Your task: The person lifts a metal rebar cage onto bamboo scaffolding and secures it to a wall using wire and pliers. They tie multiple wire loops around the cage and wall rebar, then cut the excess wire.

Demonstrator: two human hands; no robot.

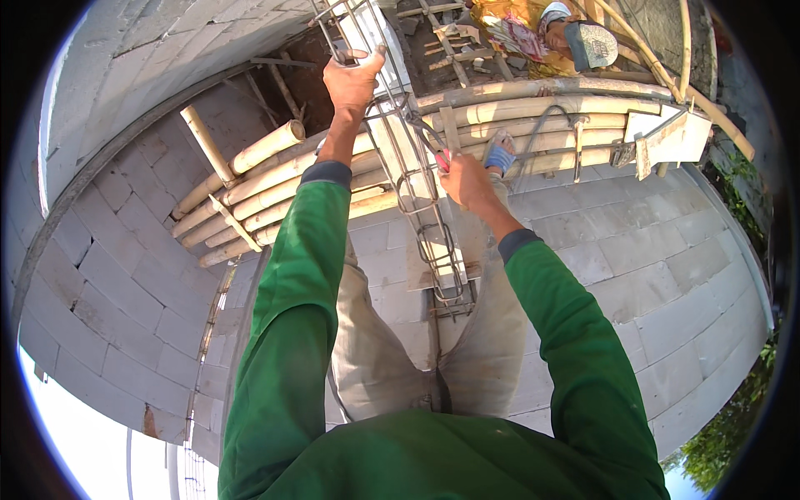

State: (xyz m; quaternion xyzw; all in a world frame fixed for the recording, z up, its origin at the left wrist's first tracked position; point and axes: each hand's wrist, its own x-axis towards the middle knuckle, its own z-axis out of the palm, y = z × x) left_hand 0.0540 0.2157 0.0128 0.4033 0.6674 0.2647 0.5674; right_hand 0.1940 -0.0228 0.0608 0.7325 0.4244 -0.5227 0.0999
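Note:
A long, narrow rebar cage (421, 208) of thin steel bars and bent stirrups runs from the top of the view down between my legs, in front of a pale concrete strip. High on the cage, my left hand (352, 82) is closed around one of its bars. My right hand (468, 182) grips the red handles of a pair of pincers (443, 158). Their dark jaws point up and left, close to the cage's bars; whether they bite on a wire is too small to make out.
Bamboo poles (567, 108) form a platform across the view, with my sandalled foot (500, 154) on it. A hammer (578, 150) hangs at their edge, near a pale board (679, 137). Block walls (633, 250) curve around. Below, at upper right, is another person in a cap (593, 46).

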